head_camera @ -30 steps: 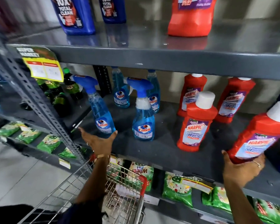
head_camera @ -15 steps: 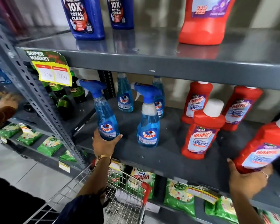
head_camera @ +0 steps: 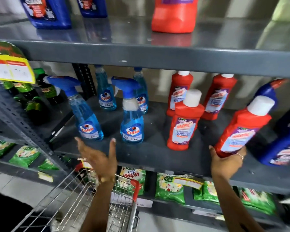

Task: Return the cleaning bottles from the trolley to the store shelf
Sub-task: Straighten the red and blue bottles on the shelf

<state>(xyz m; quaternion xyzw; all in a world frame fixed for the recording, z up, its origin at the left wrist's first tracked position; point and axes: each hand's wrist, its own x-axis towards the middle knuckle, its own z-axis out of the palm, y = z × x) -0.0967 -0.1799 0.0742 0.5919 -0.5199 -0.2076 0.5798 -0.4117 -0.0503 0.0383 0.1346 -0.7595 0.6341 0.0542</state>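
Note:
My right hand (head_camera: 226, 162) grips the base of a red Harpic bottle (head_camera: 241, 129) with a white cap, tilted right over the front of the grey middle shelf (head_camera: 157, 158). My left hand (head_camera: 99, 156) is open with fingers spread, just in front of the shelf edge and apart from the two blue Colin spray bottles, one on the left (head_camera: 85, 118) and one beside it (head_camera: 132, 121). Another red Harpic bottle (head_camera: 184, 124) stands upright between my hands. The wire trolley (head_camera: 84, 198) is below my left arm.
More Colin bottles (head_camera: 105, 96) and Harpic bottles (head_camera: 216, 97) stand at the shelf's back. A big blue bottle (head_camera: 285, 139) crowds the right. The upper shelf holds blue and red jugs (head_camera: 174, 14). Green packets (head_camera: 171, 186) fill the lower shelf. A price tag (head_camera: 10, 67) hangs at left.
My left hand has let go of the left Colin spray bottle and drawn back to the right, open. My right hand still holds the red Harpic bottle by its base.

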